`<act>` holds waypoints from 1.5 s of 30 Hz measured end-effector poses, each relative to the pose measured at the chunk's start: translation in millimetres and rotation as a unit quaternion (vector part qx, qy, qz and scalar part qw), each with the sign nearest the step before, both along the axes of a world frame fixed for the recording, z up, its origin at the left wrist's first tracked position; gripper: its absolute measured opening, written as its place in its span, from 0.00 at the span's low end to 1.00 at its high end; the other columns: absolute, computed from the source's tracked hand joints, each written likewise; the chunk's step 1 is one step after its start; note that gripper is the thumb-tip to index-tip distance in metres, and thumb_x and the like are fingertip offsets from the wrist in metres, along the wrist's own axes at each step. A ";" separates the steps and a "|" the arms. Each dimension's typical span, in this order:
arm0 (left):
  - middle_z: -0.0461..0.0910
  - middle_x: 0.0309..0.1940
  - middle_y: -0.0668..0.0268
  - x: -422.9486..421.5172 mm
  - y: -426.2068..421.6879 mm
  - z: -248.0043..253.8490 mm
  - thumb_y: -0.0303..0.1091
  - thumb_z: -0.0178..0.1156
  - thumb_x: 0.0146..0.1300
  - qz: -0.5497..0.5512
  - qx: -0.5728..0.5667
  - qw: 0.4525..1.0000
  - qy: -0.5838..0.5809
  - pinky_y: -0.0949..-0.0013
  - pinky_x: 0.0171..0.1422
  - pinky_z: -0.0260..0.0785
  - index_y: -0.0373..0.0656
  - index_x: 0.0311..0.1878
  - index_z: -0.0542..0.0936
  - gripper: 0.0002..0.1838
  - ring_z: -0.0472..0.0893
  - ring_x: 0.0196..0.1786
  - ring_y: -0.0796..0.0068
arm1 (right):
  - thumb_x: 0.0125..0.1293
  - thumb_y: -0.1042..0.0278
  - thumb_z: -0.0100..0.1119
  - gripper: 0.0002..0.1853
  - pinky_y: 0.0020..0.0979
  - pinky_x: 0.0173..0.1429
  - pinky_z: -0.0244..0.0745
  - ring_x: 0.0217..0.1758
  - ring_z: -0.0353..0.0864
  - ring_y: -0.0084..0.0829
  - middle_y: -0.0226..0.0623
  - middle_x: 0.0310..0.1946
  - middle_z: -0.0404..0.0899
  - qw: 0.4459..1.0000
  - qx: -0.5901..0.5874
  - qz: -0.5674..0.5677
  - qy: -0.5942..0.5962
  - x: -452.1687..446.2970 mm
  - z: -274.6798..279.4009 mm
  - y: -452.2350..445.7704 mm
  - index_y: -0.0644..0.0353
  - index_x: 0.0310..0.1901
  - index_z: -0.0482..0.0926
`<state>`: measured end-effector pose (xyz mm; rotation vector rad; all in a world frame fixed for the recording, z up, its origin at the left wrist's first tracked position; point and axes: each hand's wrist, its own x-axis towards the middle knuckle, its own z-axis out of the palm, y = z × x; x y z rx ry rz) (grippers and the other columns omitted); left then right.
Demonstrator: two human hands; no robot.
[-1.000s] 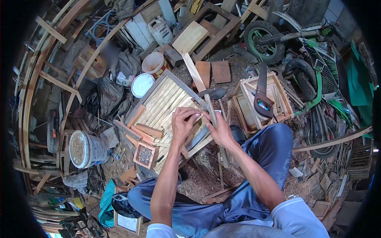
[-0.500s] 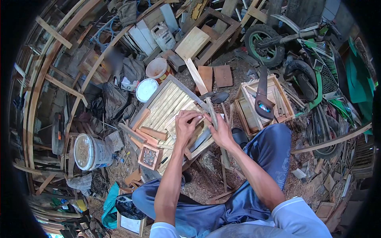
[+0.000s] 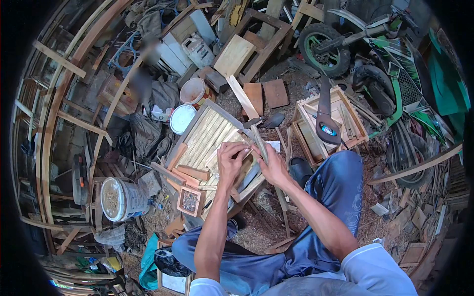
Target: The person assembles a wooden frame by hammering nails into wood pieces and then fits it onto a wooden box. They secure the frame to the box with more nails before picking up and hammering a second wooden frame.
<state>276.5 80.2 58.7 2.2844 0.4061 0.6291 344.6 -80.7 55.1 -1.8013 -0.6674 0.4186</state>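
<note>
My left hand (image 3: 231, 160) is over the slatted wooden worktop (image 3: 207, 129), its thumb and fingertips pinched together; whatever lies between them is too small to make out. Close beside it, my right hand (image 3: 270, 165) has its fingers wrapped round a hammer's wooden handle (image 3: 258, 142). The dark hammer head (image 3: 253, 123) points away from me, at the worktop's far right edge. A small square wooden box (image 3: 190, 201) holding small metal bits sits at the worktop's near left. Short wood blocks (image 3: 193, 172) lie just beyond the box.
A handsaw (image 3: 325, 116) rests on a wooden crate (image 3: 363, 132) at the right. Buckets (image 3: 182, 119) stand beyond the worktop, and a larger bucket (image 3: 124, 199) is at the left. A green motorcycle (image 3: 395, 93) is at the far right. Wood scraps litter the floor.
The view has shifted slightly, so the surroundings sit differently in the frame. Both hands keep nearly the same pose, close together over the worktop.
</note>
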 end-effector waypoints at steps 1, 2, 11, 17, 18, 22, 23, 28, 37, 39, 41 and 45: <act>0.87 0.41 0.67 0.8 0.0 0.3 0.32 0.70 0.55 -0.003 0.011 1.000 -0.001 0.62 0.57 0.64 0.46 0.38 0.89 0.07 0.78 0.47 0.65 | 0.66 0.73 0.56 0.18 0.56 0.52 0.73 0.50 0.78 0.64 0.58 0.45 0.81 1.000 0.005 0.003 -0.004 0.5 -0.1 -0.7 0.64 0.56 0.66; 0.87 0.41 0.67 0.9 -0.7 0.0 0.32 0.70 0.55 -0.004 0.023 1.000 -0.001 0.62 0.57 0.64 0.46 0.38 0.89 0.07 0.78 0.47 0.65 | 0.66 0.72 0.55 0.18 0.56 0.52 0.73 0.50 0.78 0.63 0.58 0.46 0.81 1.000 0.009 0.009 -0.008 0.9 0.0 -1.1 0.64 0.56 0.66; 0.87 0.40 0.69 -3.9 -4.6 9.5 0.32 0.66 0.57 -0.006 0.050 0.998 -0.028 0.64 0.54 0.63 0.44 0.37 0.89 0.06 0.79 0.46 0.67 | 0.72 0.69 0.48 0.13 0.58 0.43 0.72 0.40 0.79 0.68 0.64 0.32 0.79 0.994 -0.077 0.031 -0.064 -8.4 63.1 -37.2 0.68 0.53 0.67; 0.87 0.39 0.71 -5.6 -1.0 6.0 0.32 0.67 0.56 0.006 0.063 0.997 -0.042 0.63 0.53 0.64 0.44 0.34 0.88 0.06 0.79 0.45 0.68 | 0.73 0.68 0.48 0.12 0.61 0.42 0.70 0.37 0.77 0.70 0.70 0.28 0.76 0.973 -0.183 0.098 -0.103 -11.3 77.1 -41.9 0.69 0.49 0.66; 0.87 0.39 0.72 -5.8 -0.9 5.4 0.33 0.67 0.55 0.007 0.062 0.997 -0.037 0.63 0.52 0.64 0.44 0.33 0.88 0.05 0.79 0.45 0.69 | 0.73 0.68 0.48 0.12 0.61 0.42 0.71 0.37 0.78 0.70 0.70 0.28 0.77 0.968 -0.201 0.101 -0.114 -12.4 75.3 -40.0 0.69 0.48 0.65; 0.87 0.39 0.70 -9.2 0.1 6.4 0.34 0.69 0.55 -0.002 0.055 0.998 -0.039 0.62 0.53 0.64 0.45 0.35 0.88 0.06 0.78 0.46 0.67 | 0.73 0.68 0.48 0.13 0.61 0.43 0.72 0.37 0.79 0.69 0.68 0.30 0.78 0.952 -0.240 0.108 -0.153 -8.4 79.6 -38.1 0.70 0.48 0.65; 0.87 0.40 0.71 -9.2 0.9 6.3 0.34 0.69 0.55 -0.005 0.047 0.998 -0.038 0.62 0.54 0.64 0.45 0.35 0.88 0.06 0.78 0.46 0.67 | 0.72 0.68 0.48 0.13 0.61 0.42 0.71 0.36 0.78 0.69 0.68 0.30 0.78 0.954 -0.226 0.101 -0.168 -8.5 82.0 -36.5 0.70 0.48 0.65; 0.87 0.41 0.74 -8.2 2.7 -2.4 0.36 0.67 0.56 0.003 0.059 0.997 -0.050 0.63 0.53 0.63 0.48 0.36 0.89 0.06 0.77 0.45 0.69 | 0.72 0.69 0.48 0.11 0.63 0.41 0.70 0.34 0.77 0.69 0.68 0.29 0.77 0.941 -0.265 0.114 -0.178 -10.1 71.2 -39.9 0.68 0.47 0.65; 0.87 0.41 0.73 -7.4 0.5 0.3 0.31 0.68 0.54 0.002 0.046 0.998 -0.032 0.63 0.54 0.65 0.46 0.37 0.88 0.07 0.78 0.46 0.68 | 0.73 0.67 0.49 0.11 0.61 0.41 0.68 0.38 0.77 0.69 0.67 0.30 0.78 0.942 -0.266 0.097 -0.179 -9.0 70.0 -41.4 0.67 0.47 0.65; 0.87 0.40 0.73 -8.7 0.9 2.4 0.31 0.68 0.54 0.002 0.052 0.998 -0.044 0.62 0.54 0.66 0.46 0.37 0.88 0.06 0.78 0.45 0.67 | 0.74 0.66 0.49 0.12 0.61 0.42 0.67 0.39 0.76 0.68 0.66 0.30 0.78 0.954 -0.237 0.084 -0.162 -8.5 74.1 -37.7 0.68 0.47 0.66; 0.87 0.39 0.72 -10.0 1.2 5.1 0.31 0.68 0.54 -0.001 0.043 0.998 -0.037 0.62 0.54 0.66 0.46 0.37 0.88 0.06 0.78 0.45 0.66 | 0.74 0.65 0.49 0.13 0.62 0.42 0.67 0.39 0.76 0.69 0.67 0.31 0.78 0.970 -0.188 0.060 -0.140 -14.2 77.4 -37.7 0.68 0.48 0.66; 0.87 0.39 0.70 -8.3 0.9 4.5 0.31 0.68 0.55 -0.004 0.034 0.999 -0.038 0.63 0.54 0.67 0.44 0.36 0.88 0.06 0.78 0.44 0.65 | 0.73 0.66 0.49 0.11 0.63 0.43 0.69 0.38 0.77 0.70 0.68 0.31 0.78 0.942 -0.280 0.090 -0.162 -9.0 65.5 -38.8 0.65 0.48 0.65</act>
